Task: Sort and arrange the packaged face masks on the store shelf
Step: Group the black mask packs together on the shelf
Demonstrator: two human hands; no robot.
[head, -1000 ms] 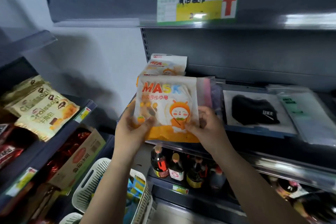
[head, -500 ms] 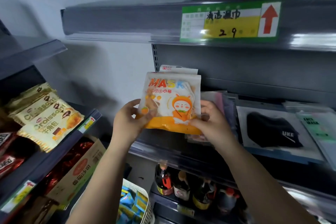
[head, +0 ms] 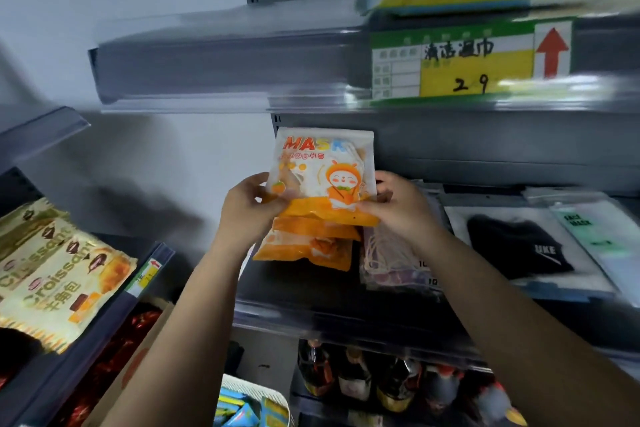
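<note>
I hold an orange-and-white "MASK" pack [head: 323, 173] upright above the grey shelf [head: 346, 308]. My left hand [head: 247, 208] grips its lower left edge and my right hand [head: 398, 208] grips its lower right corner. Under it lie more orange mask packs [head: 304, 246], flat at the shelf's left end. To their right lies a clear pack of pinkish masks [head: 391, 263], then a black mask in a white pack [head: 519, 246], then a green-labelled mask pack [head: 595, 232].
The upper shelf [head: 225, 62] carries a green and yellow price tag [head: 467, 62] with a red arrow. Croissant packs [head: 59, 274] sit on the left rack. Bottles [head: 363, 378] stand on the shelf below, and a white basket [head: 256, 402] is near the floor.
The view tilted upward and the held pack rose to stand more upright against the shelf's back, uncovering the orange packs lying beneath it. Both hands keep their grip.
</note>
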